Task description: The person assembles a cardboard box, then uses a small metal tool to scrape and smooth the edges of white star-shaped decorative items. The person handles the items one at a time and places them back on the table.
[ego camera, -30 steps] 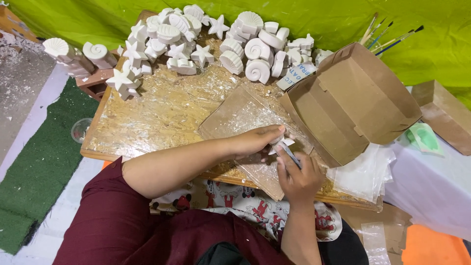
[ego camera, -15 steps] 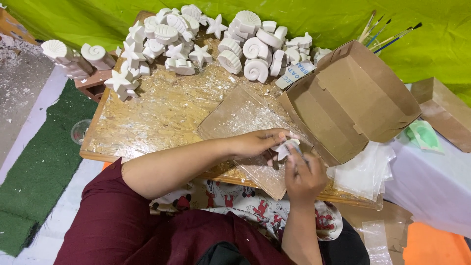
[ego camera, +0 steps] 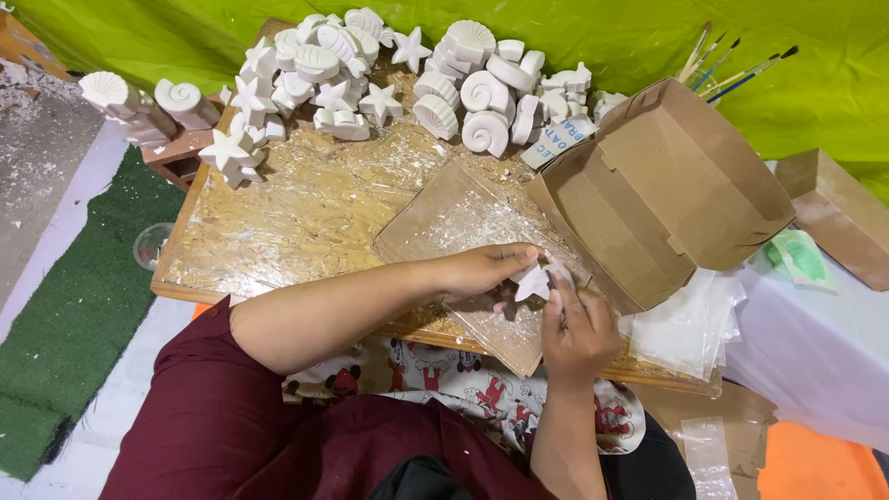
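Small white plaster star point(ego camera: 532, 283) pinched in left hand point(ego camera: 483, 271), half hidden by fingers, above brown board point(ego camera: 444, 218). Right hand point(ego camera: 576, 331) closed around something too hidden to identify. Open brown cardboard box point(ego camera: 662, 190) just right; white label point(ego camera: 556, 141) behind, partly covered.

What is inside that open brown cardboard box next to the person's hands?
The cardboard box lies tipped, its opening facing the hands. Only bare brown inner walls and folded flaps show; nothing visible inside. Its deepest corner is hidden by its own wall. Paintbrushes stick up behind it.
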